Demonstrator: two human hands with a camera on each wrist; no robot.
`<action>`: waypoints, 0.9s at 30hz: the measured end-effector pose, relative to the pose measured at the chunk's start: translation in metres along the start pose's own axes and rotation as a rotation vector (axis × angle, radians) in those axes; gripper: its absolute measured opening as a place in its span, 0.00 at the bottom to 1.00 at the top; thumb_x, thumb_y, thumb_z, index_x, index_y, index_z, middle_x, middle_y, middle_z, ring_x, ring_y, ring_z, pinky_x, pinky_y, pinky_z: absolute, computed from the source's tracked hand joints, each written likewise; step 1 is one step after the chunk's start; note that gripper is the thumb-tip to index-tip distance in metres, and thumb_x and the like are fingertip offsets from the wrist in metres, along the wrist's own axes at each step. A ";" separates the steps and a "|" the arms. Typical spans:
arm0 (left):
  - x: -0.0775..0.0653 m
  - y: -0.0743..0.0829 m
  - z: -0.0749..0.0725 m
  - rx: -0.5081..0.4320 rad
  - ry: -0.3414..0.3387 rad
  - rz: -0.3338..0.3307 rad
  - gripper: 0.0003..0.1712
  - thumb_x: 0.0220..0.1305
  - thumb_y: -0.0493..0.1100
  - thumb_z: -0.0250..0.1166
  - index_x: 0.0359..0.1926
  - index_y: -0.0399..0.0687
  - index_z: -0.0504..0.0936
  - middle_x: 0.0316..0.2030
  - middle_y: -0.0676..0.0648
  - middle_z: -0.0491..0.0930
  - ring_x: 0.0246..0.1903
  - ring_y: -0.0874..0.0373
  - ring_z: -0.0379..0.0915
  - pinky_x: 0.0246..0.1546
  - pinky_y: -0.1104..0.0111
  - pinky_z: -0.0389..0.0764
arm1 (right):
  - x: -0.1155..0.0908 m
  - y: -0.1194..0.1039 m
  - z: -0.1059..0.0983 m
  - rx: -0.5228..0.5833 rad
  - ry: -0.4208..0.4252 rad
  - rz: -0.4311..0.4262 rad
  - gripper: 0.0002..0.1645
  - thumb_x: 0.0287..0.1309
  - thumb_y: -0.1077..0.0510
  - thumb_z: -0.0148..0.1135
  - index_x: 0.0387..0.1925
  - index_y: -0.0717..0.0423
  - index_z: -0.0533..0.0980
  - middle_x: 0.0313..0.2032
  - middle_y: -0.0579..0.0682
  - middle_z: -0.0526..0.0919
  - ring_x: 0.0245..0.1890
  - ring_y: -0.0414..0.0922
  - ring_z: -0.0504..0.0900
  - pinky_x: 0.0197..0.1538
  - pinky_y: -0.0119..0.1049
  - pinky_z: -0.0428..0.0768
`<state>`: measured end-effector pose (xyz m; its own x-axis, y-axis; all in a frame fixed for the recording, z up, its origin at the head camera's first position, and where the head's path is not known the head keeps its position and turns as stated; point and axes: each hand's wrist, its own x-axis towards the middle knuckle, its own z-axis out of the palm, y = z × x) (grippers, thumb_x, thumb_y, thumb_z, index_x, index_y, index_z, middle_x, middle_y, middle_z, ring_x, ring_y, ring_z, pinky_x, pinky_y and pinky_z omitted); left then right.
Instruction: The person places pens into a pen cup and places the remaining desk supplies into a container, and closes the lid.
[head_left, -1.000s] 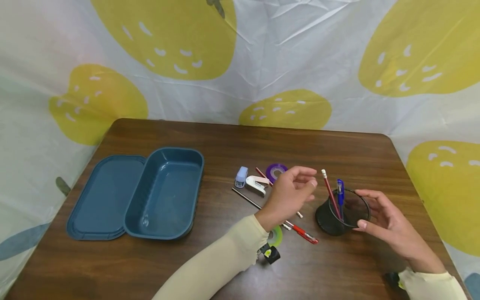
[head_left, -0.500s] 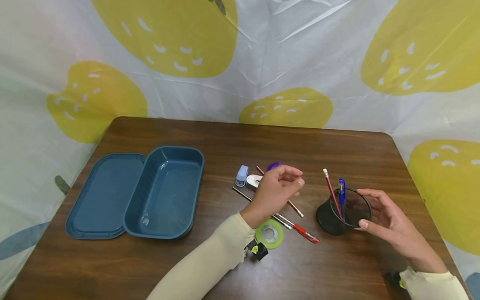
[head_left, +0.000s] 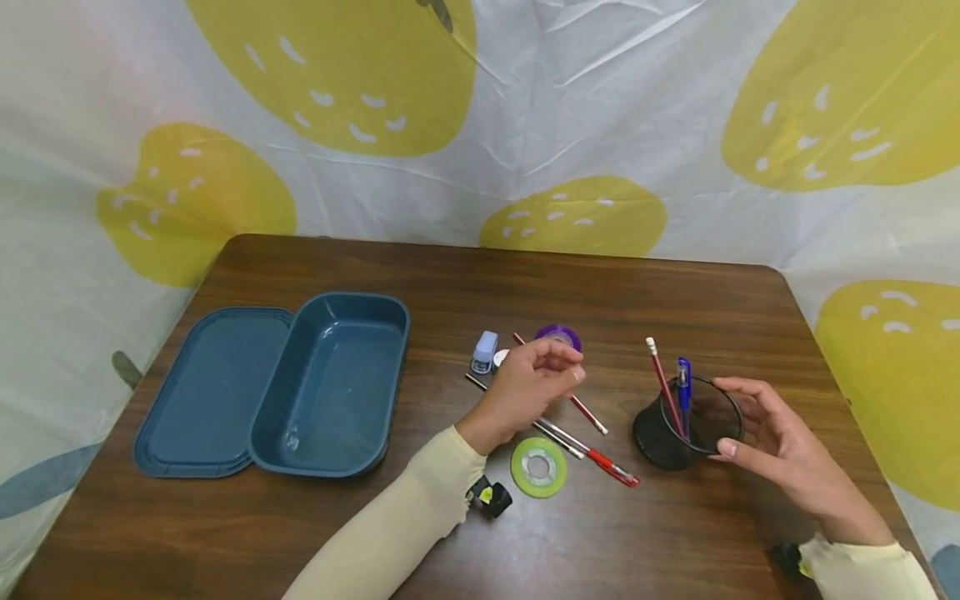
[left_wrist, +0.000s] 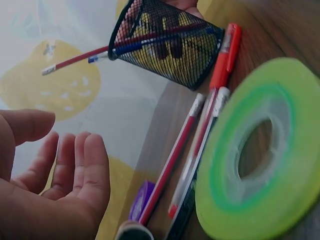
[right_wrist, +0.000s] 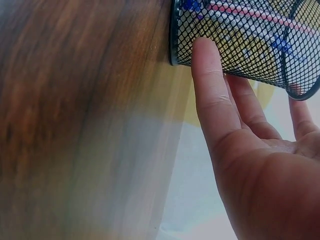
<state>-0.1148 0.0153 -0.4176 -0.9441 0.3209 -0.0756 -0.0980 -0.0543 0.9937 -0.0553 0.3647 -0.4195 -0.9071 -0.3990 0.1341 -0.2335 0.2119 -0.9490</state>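
My right hand (head_left: 787, 458) holds a black mesh pen cup (head_left: 660, 437) from the right, thumb and fingers at its rim. A red pencil (head_left: 660, 375) and a blue pen (head_left: 683, 392) stand in the cup. The left hand (head_left: 528, 387) hovers over the loose stationery with its fingers loosely bent and nothing in them. Under and around it lie a red pencil (head_left: 588, 414), a dark pencil (head_left: 476, 382), a red pen (head_left: 611, 468), a purple tape roll (head_left: 564, 333) and a green tape roll (head_left: 519, 469). The left hand mostly covers a white stapler-like item (head_left: 500, 357).
A light-blue small bottle (head_left: 484, 352) stands left of the stationery. Further left, a blue plastic box (head_left: 337, 392) overlaps its flat blue lid (head_left: 206, 392). The brown wooden table (head_left: 450, 533) meets a patterned cloth (head_left: 360, 192) at its back edge.
My left hand has moved left, away from the pen cup, uncovering the green tape roll and now hiding most of the white item. The right hand stays at the cup.
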 end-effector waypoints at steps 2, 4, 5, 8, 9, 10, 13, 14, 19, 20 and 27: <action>-0.001 -0.002 -0.004 0.026 -0.010 -0.013 0.16 0.69 0.36 0.71 0.54 0.33 0.84 0.47 0.41 0.88 0.38 0.56 0.83 0.45 0.56 0.89 | 0.001 0.001 0.000 0.013 -0.003 -0.002 0.44 0.62 0.84 0.55 0.77 0.66 0.58 0.68 0.48 0.74 0.59 0.38 0.79 0.46 0.31 0.87; -0.002 -0.004 -0.009 0.048 -0.021 -0.027 0.17 0.69 0.36 0.71 0.55 0.32 0.83 0.47 0.41 0.88 0.38 0.61 0.81 0.42 0.64 0.87 | 0.001 0.002 0.000 0.013 -0.005 -0.006 0.44 0.62 0.84 0.55 0.77 0.66 0.58 0.68 0.48 0.73 0.59 0.38 0.79 0.45 0.31 0.87; -0.002 -0.006 -0.011 0.061 -0.025 -0.033 0.16 0.69 0.37 0.71 0.54 0.33 0.84 0.47 0.42 0.88 0.38 0.62 0.81 0.40 0.68 0.85 | 0.002 0.002 0.000 0.012 -0.005 -0.006 0.44 0.62 0.84 0.55 0.77 0.65 0.58 0.69 0.48 0.73 0.59 0.38 0.79 0.45 0.31 0.87; -0.005 -0.011 -0.019 0.095 -0.035 -0.056 0.15 0.68 0.36 0.72 0.53 0.35 0.84 0.46 0.44 0.88 0.38 0.63 0.81 0.38 0.73 0.82 | 0.002 0.002 0.000 0.014 -0.012 -0.011 0.44 0.62 0.84 0.55 0.77 0.66 0.58 0.68 0.49 0.73 0.59 0.38 0.80 0.45 0.32 0.87; -0.006 -0.012 -0.021 0.104 -0.037 -0.065 0.15 0.67 0.36 0.72 0.53 0.36 0.84 0.47 0.44 0.88 0.39 0.62 0.82 0.38 0.73 0.82 | 0.002 0.002 0.000 0.009 -0.012 -0.008 0.44 0.62 0.84 0.55 0.77 0.66 0.58 0.68 0.48 0.73 0.59 0.38 0.79 0.46 0.31 0.87; -0.007 -0.013 -0.024 0.118 -0.037 -0.074 0.14 0.67 0.36 0.72 0.52 0.37 0.85 0.47 0.44 0.88 0.39 0.62 0.82 0.39 0.72 0.83 | 0.002 0.002 0.000 0.009 -0.013 -0.005 0.44 0.62 0.84 0.55 0.77 0.66 0.57 0.68 0.48 0.73 0.59 0.38 0.79 0.46 0.31 0.87; -0.011 -0.016 -0.030 0.155 -0.034 -0.098 0.15 0.66 0.36 0.72 0.53 0.39 0.85 0.49 0.42 0.88 0.41 0.61 0.83 0.42 0.69 0.86 | 0.002 0.003 0.000 0.000 -0.012 0.006 0.44 0.63 0.84 0.56 0.77 0.65 0.57 0.68 0.48 0.74 0.59 0.38 0.79 0.46 0.31 0.87; -0.012 -0.017 -0.032 0.160 -0.031 -0.101 0.15 0.66 0.35 0.73 0.53 0.38 0.85 0.50 0.41 0.88 0.42 0.60 0.84 0.43 0.68 0.86 | 0.002 0.003 0.000 0.004 -0.013 0.006 0.44 0.63 0.84 0.55 0.77 0.65 0.57 0.67 0.48 0.74 0.59 0.38 0.80 0.46 0.32 0.87; -0.018 -0.022 -0.039 0.190 -0.003 -0.107 0.17 0.63 0.34 0.75 0.53 0.36 0.86 0.51 0.37 0.87 0.42 0.59 0.84 0.44 0.69 0.86 | 0.004 0.005 -0.001 0.059 -0.034 -0.019 0.44 0.63 0.85 0.54 0.77 0.66 0.56 0.66 0.49 0.74 0.57 0.40 0.81 0.43 0.37 0.89; -0.019 -0.023 -0.040 0.194 0.002 -0.109 0.17 0.63 0.34 0.75 0.52 0.35 0.86 0.50 0.37 0.87 0.42 0.59 0.84 0.44 0.70 0.86 | 0.004 0.005 -0.001 0.062 -0.036 -0.023 0.44 0.63 0.85 0.53 0.77 0.67 0.56 0.66 0.49 0.74 0.57 0.40 0.81 0.43 0.37 0.89; -0.023 -0.026 -0.046 0.230 0.003 -0.127 0.18 0.61 0.34 0.76 0.52 0.37 0.86 0.49 0.39 0.88 0.43 0.58 0.85 0.45 0.68 0.87 | 0.003 0.001 -0.001 0.031 -0.021 0.025 0.43 0.65 0.83 0.54 0.78 0.64 0.56 0.64 0.51 0.73 0.56 0.39 0.82 0.42 0.41 0.90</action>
<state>-0.1048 -0.0340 -0.4452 -0.9298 0.3085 -0.2008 -0.1420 0.2027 0.9689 -0.0584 0.3649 -0.4203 -0.9051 -0.4122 0.1044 -0.1994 0.1946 -0.9604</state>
